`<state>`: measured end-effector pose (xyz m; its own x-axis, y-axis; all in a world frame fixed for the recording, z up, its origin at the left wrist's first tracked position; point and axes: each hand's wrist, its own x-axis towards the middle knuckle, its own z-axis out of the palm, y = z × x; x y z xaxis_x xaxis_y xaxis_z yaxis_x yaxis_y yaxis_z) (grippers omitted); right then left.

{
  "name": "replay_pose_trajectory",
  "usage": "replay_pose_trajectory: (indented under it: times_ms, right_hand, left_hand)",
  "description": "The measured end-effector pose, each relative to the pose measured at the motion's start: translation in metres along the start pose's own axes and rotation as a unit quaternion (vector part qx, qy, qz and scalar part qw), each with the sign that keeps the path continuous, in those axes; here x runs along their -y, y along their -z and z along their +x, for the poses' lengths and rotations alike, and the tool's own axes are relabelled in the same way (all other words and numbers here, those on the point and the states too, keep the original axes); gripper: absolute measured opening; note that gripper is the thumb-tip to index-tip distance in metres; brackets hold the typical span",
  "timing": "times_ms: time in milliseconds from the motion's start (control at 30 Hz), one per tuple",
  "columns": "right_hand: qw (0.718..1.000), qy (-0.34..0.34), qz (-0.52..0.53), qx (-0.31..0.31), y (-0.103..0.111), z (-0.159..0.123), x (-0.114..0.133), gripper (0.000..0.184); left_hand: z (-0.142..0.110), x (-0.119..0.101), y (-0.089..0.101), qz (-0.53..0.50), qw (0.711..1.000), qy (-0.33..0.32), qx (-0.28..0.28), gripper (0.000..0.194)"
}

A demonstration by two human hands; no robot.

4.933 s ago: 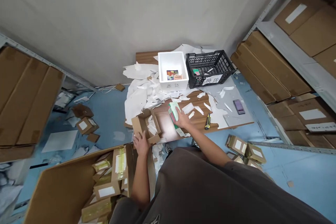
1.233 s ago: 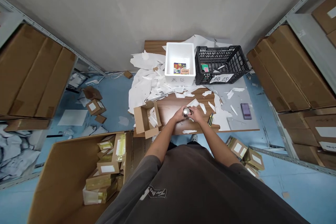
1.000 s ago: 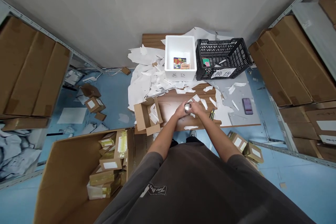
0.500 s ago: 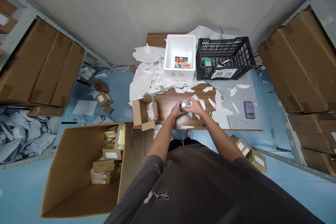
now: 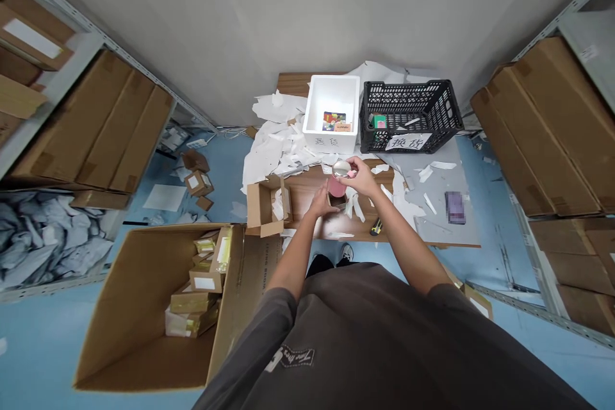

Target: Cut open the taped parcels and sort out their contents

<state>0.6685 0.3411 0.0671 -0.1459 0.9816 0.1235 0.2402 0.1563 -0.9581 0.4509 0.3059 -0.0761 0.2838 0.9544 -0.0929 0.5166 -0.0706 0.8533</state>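
**Shelving:** cardboard cartons [image 5: 542,128] on steel shelves stand well apart on both sides of the grips.

**Large carton:** open cardboard carton [image 5: 245,288], behind and left of the left grip, holding small taped parcels [image 5: 199,282].

**Table:** wooden table [image 5: 307,205], directly under both grips, strewn with torn white paper [image 5: 276,147].

**Containers:** white foam box [image 5: 331,141] and black plastic crate [image 5: 408,86] stand side by side ahead of the grips. A small open carton [image 5: 254,205] lies just left of the left grip.

**Grips:** the right grip [image 5: 359,177] is curled over the top of the held object. The left grip [image 5: 318,204] lies lower, apparently against its side; closure cannot be told.

**Object:** pink cylinder [image 5: 336,187] with a rounded metal cap [image 5: 342,168], between the grips and above the table.

**Handling (judged):** probably light and stiff. The polished cap looks slippery, so the pink body offers the surer hold, wrapped around its side.

**Tool:** yellow-handled utility knife [image 5: 375,227], on the table right of the grips.
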Motion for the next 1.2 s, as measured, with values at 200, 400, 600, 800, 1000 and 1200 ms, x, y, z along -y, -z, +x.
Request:
replay_pose_trajectory:
  times_ms: [200,400,600,800,1000,1200]
  right_hand:
    - [0.995,-0.073,0.029,-0.069,-0.003,0.01,0.028,0.06]
    - [0.979,-0.068,0.174,0.08,0.005,0.004,0.054,0.095]
    - [0.97,-0.071,0.218,0.085,-0.021,-0.012,0.061,0.124]
    - [0.983,-0.062,0.175,0.001,-0.051,-0.013,0.077,0.13]
    - [0.987,-0.064,0.14,-0.047,-0.066,-0.016,0.093,0.13]
    - [0.985,-0.06,0.158,-0.034,-0.081,-0.019,0.101,0.13]
  left_hand:
    - [-0.021,-0.064,0.013,-0.045,0.99,-0.074,-0.11,0.118]
    - [-0.029,-0.109,0.04,-0.195,0.973,-0.084,-0.085,0.123]
    - [-0.035,-0.126,0.089,-0.201,0.97,-0.112,-0.08,0.124]
    - [-0.033,-0.135,0.114,-0.173,0.973,-0.127,-0.081,0.122]
    - [-0.033,-0.133,0.128,-0.161,0.973,-0.143,-0.078,0.118]
    - [-0.031,-0.131,0.141,-0.206,0.965,-0.161,-0.018,0.119]
